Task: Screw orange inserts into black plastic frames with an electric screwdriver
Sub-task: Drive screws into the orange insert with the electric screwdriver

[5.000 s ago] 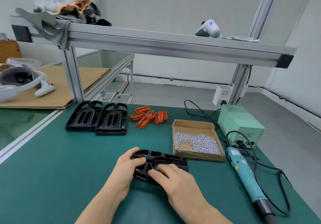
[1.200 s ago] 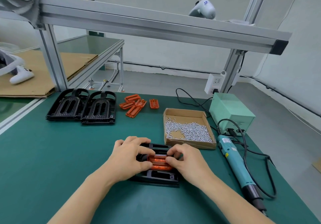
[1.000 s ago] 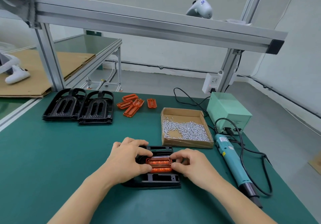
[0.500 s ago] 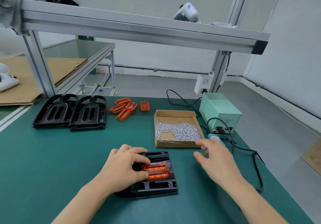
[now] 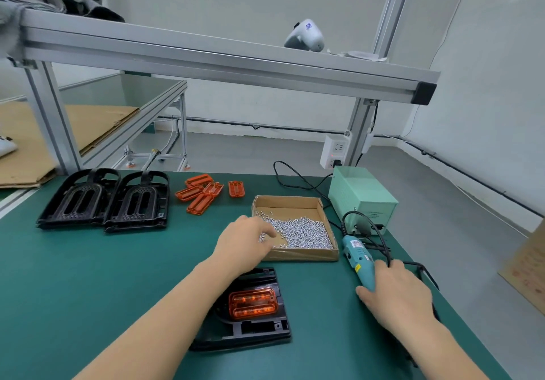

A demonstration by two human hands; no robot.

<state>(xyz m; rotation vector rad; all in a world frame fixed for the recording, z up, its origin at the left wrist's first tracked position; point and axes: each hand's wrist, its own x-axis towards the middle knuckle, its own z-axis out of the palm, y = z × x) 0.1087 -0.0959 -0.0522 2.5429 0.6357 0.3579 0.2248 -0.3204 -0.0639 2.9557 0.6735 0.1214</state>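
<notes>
A black plastic frame (image 5: 259, 328) lies on the green mat in front of me with an orange insert (image 5: 253, 304) seated in its middle. My left hand (image 5: 244, 244) reaches over the near left corner of the cardboard box (image 5: 295, 202), its fingertips down among the silver screws (image 5: 300, 232); whether it pinches one is hidden. My right hand (image 5: 395, 294) grips the teal electric screwdriver (image 5: 358, 257), which lies on the mat to the right of the box.
Two more black frames (image 5: 103, 199) lie at the back left, with several loose orange inserts (image 5: 203, 192) beside them. A green power unit (image 5: 361, 195) with cables stands at the back right. An aluminium beam (image 5: 206, 58) crosses overhead. The mat's right edge is near my right arm.
Both hands left the frame and insert. My left hand moved forward into the screw box. My right hand moved right and took hold of the screwdriver.
</notes>
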